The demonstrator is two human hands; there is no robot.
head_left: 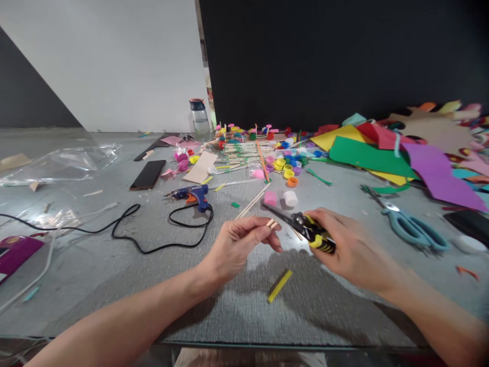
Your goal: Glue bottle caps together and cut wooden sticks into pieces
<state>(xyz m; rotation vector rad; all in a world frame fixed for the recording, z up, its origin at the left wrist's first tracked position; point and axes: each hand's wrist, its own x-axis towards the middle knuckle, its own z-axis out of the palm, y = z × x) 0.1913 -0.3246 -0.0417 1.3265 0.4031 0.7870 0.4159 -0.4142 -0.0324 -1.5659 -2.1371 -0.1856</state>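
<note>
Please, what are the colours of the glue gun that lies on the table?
The glue gun is blue with an orange trigger, in the head view.

Place: looks like a craft workspace; cannot tell whether in a home or a studio
Work surface: stretches wide and grey, a counter [114, 306] strewn with scraps
Tools: include a blue glue gun [196, 193], blue-handled scissors [407, 224], yellow-and-black cutters [313, 230]
Supplies: range over coloured paper [370, 158], bright plastic caps [292, 182], pale thin sticks [252, 201]
Backdrop: rises as a white panel [126, 61] and a black panel [336, 61], narrowly apart
Everyday items: sit among the supplies, namely a bottle [199, 121] and a phone [148, 175]
</note>
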